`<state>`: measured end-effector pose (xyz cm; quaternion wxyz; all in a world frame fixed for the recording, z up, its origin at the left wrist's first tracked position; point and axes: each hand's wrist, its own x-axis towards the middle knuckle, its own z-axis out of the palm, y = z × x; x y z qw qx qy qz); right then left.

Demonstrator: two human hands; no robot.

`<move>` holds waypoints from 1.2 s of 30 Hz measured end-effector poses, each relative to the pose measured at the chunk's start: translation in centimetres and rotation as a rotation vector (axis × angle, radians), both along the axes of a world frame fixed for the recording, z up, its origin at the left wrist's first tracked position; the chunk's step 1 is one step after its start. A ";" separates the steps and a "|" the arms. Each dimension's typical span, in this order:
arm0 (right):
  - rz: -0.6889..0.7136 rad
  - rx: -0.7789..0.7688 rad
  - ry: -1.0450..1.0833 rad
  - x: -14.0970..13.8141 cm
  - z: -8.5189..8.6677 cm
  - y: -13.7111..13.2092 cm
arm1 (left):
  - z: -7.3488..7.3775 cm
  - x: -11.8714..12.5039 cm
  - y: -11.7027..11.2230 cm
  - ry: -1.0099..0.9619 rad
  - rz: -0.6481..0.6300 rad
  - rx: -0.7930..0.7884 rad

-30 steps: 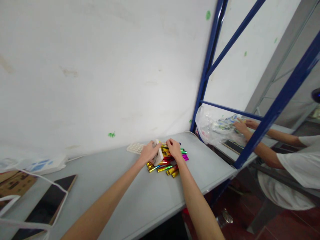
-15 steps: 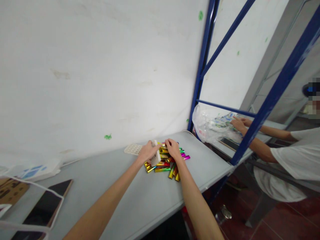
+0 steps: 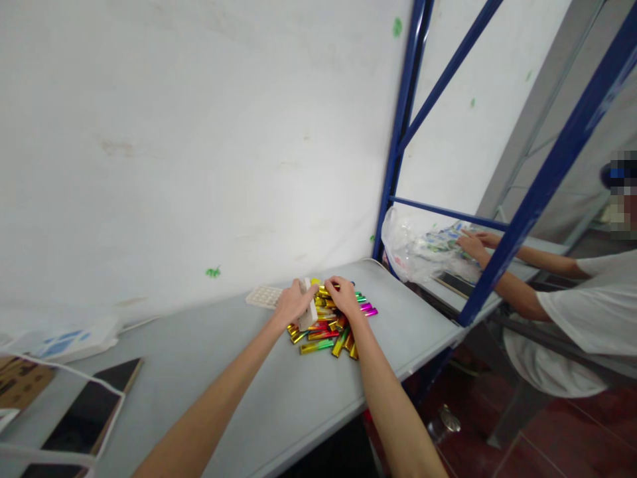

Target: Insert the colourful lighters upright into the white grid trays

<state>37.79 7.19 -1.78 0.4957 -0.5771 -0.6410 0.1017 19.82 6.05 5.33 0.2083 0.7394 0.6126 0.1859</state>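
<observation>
My left hand [image 3: 292, 304] is closed around a white plastic rack [image 3: 307, 307], tilted up on its side at the left of the pile. Beneath and around both hands lies a loose heap of shiny metallic tubes [image 3: 322, 334], mostly gold, with some red, green and purple. My right hand [image 3: 342, 294] is over the back of the heap, fingers pinched at a gold tube [image 3: 323, 291] close to the rack's face. Parts of the heap are hidden by the hands. Behind my left hand a flat white perforated tray [image 3: 263, 297] rests on the table.
The grey table [image 3: 213, 372] runs along a white wall. At left are a dark phone-like slab [image 3: 94, 405], a white cable and a cardboard piece [image 3: 24, 385]. Blue metal posts [image 3: 398, 146] stand at right, beyond which a co-worker's hands [image 3: 478, 244] handle plastic bags [image 3: 413, 249].
A yellow-green tube at the front of the heap has shifted left and toward me, and nearby tubes have moved a little. My left hand still holds the rack.
</observation>
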 end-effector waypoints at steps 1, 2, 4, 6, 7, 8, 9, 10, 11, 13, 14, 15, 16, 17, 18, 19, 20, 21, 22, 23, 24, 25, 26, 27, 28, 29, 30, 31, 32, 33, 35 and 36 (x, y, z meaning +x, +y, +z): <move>-0.006 0.003 -0.002 0.0 -0.1 0.1 | -0.1 -0.1 -0.1 0.012 0.003 0.019; -0.011 0.005 -0.004 0.1 -0.1 0.2 | -0.1 -0.1 -0.1 0.023 0.004 0.037; -0.020 0.006 -0.010 0.1 -0.2 0.3 | -0.1 -0.1 -0.2 0.039 0.003 0.060; -0.028 0.007 -0.016 0.1 -0.3 0.4 | -0.1 -0.1 -0.3 0.051 0.000 0.070; -0.031 0.008 -0.019 0.1 -0.3 0.4 | -0.1 -0.1 -0.2 0.055 -0.002 0.072; -0.033 0.009 -0.023 0.2 -0.2 0.4 | 0.0 -0.1 -0.2 0.059 -0.004 0.071; -0.033 0.011 -0.026 0.2 -0.2 0.3 | 0.0 -0.1 -0.1 0.063 -0.005 0.069; -0.032 0.013 -0.029 0.2 -0.1 0.2 | 0.1 -0.2 0.0 0.066 -0.006 0.065; -0.031 0.014 -0.032 0.2 -0.1 0.2 | 0.1 -0.3 0.1 0.069 -0.007 0.061; -0.031 0.015 -0.037 0.2 0.0 0.1 | 0.1 -0.7 0.4 0.076 -0.006 0.053; -0.032 0.015 -0.039 0.3 0.0 0.1 | 0.1 -1.0 0.5 0.082 -0.004 0.049; -0.034 0.015 -0.041 0.3 0.0 0.1 | 0.1 -1.2 0.7 0.088 -0.002 0.046; -0.035 0.015 -0.043 0.3 -0.1 0.1 | 0.1 -1.4 0.8 0.094 0.000 0.044; -0.036 0.015 -0.045 0.3 -0.1 0.1 | 0.1 -1.6 1.0 0.101 0.004 0.042; -0.037 0.015 -0.048 0.3 -0.1 0.1 | 0.2 -1.8 1.1 0.109 0.008 0.039; -0.038 0.015 -0.050 0.3 -0.2 0.2 | 0.2 -2.0 1.2 0.116 0.011 0.037; -0.039 0.015 -0.053 0.3 -0.2 0.2 | 0.3 -2.1 1.3 0.124 0.012 0.035; -0.041 0.016 -0.056 0.3 -0.3 0.3 | 0.4 -2.1 1.4 0.132 0.011 0.034; -0.043 0.016 -0.059 0.3 -0.3 0.3 | 0.4 -2.2 1.4 0.141 0.008 0.033; -0.044 0.015 -0.063 0.3 -0.3 0.3 | 0.5 -2.2 1.4 0.149 0.005 0.033; -0.044 0.015 -0.066 0.3 -0.3 0.3 | 0.5 -2.2 1.4 0.156 0.002 0.036; -0.043 0.014 -0.070 0.3 -0.3 0.3 | 0.6 -2.3 1.4 0.163 0.001 0.039; -0.043 0.014 -0.072 0.3 -0.2 0.3 | 0.6 -2.3 1.3 0.171 0.002 0.045; -0.042 0.015 -0.075 0.3 -0.2 0.3 | 0.7 -2.3 1.3 0.180 0.003 0.053; -0.042 0.016 -0.077 0.3 -0.2 0.3 | 0.7 -2.4 1.3 0.190 0.006 0.063; -0.042 0.016 -0.078 0.3 -0.2 0.3 | 0.8 -2.4 1.3 0.202 0.010 0.073; -0.043 0.016 -0.080 0.3 -0.2 0.3 | 0.8 -2.5 1.3 0.213 0.014 0.082; -0.044 0.015 -0.083 0.3 -0.2 0.3 | 0.9 -2.5 1.3 0.224 0.017 0.089; -0.046 0.013 -0.086 0.3 -0.2 0.4 | 1.0 -2.5 1.3 0.233 0.018 0.094; -0.047 0.012 -0.090 0.3 -0.2 0.4 | 1.1 -2.6 1.4 0.239 0.020 0.097; -0.048 0.008 -0.101 0.4 -0.3 0.4 | 1.3 -2.8 1.4 0.242 0.025 0.101; -0.048 0.008 -0.107 0.4 -0.3 0.4 | 1.6 -2.9 1.5 0.239 0.030 0.101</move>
